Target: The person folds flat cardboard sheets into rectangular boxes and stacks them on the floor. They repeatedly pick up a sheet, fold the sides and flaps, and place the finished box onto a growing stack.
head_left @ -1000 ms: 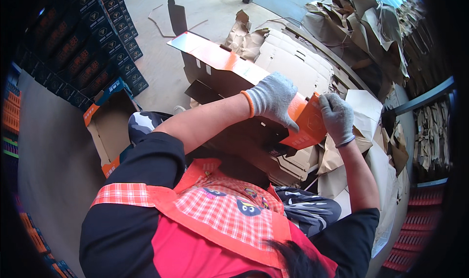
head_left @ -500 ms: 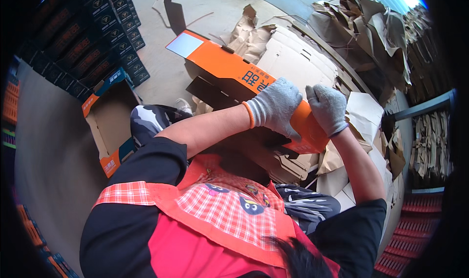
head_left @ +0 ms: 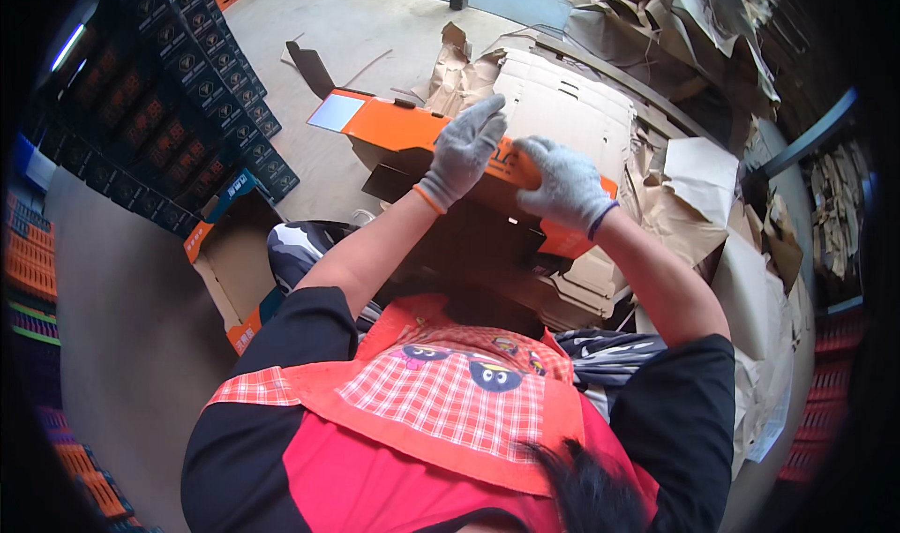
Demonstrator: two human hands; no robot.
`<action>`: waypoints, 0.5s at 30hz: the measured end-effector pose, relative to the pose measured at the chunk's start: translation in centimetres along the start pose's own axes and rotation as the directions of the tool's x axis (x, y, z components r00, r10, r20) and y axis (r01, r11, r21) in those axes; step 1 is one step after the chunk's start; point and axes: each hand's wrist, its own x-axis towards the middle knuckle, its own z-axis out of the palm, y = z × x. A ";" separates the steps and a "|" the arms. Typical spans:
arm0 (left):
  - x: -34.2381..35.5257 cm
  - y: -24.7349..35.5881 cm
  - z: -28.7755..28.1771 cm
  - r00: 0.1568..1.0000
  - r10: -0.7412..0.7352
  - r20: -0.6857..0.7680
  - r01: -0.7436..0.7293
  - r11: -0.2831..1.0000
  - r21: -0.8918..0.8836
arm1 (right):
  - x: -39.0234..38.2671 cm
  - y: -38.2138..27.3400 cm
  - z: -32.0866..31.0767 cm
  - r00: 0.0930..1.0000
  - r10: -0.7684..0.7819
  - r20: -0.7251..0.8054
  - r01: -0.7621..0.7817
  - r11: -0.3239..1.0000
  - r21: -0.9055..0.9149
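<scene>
In front of me lies a partly folded cardboard box (head_left: 389, 120) with an orange outer side, a pale label at its left end and a dark interior. My left hand (head_left: 466, 149), in a grey knit glove with an orange cuff, rests along the top edge of the orange side, fingers stretched out together. Close to its right, my gloved right hand (head_left: 565, 184) curls over the same side, thumb towards me. Both hands cover part of the orange panel. Flat brown cardboard sheets (head_left: 572, 92) lie stacked just behind the box.
An open orange and teal box (head_left: 234, 261) stands on the floor at my left. Dark printed cartons (head_left: 178, 92) are piled beyond it. Crumpled brown paper (head_left: 694, 200) lies at right, near a blue metal bar (head_left: 811, 135). Red crates (head_left: 825, 392) stand far right.
My left hand has moved left and away from me along the box, its fingers straightening. My right hand has shifted left from the box's right end. The view has shifted slightly.
</scene>
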 end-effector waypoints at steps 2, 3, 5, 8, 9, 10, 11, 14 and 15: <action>-3.2 1.2 -2.3 0.958 0.209 0.195 -0.275 0.862 0.426 | 0.0 1.2 -0.3 0.979 0.115 -0.168 -0.090 0.984 0.151; -4.7 2.2 -3.8 0.907 0.254 0.337 -0.383 0.830 0.406 | -0.1 2.6 -0.7 0.975 0.140 -0.173 -0.098 0.968 0.230; -8.7 5.0 -6.7 0.791 -0.006 0.612 -0.351 0.815 0.461 | -0.9 7.0 -1.4 0.937 0.277 -0.214 -0.152 0.872 0.466; -13.3 8.1 -9.3 0.725 -0.278 0.630 -0.351 0.638 0.686 | -4.1 14.3 -1.0 0.902 0.413 -0.125 -0.186 0.634 0.751; -13.2 8.3 -9.5 0.774 -0.172 0.610 -0.378 0.647 0.662 | -5.7 16.0 0.3 0.835 0.535 0.129 -0.314 0.271 0.910; -13.2 8.6 -9.1 0.808 -0.015 0.589 -0.436 0.657 0.615 | -7.4 16.9 2.7 0.836 0.454 0.309 -0.276 -0.140 0.951; -12.4 8.4 -8.3 0.852 0.024 0.523 -0.408 0.656 0.635 | -8.6 17.1 6.2 0.773 0.459 0.438 -0.318 -0.318 0.893; -8.0 6.8 -3.4 0.856 0.039 0.516 -0.376 0.732 0.568 | -11.3 15.6 17.6 0.536 0.586 0.608 -0.642 -0.184 0.744; -7.2 6.5 -0.8 0.770 -0.020 0.637 -0.437 0.710 0.551 | -12.1 15.4 19.8 0.739 0.505 0.445 -0.673 0.548 0.496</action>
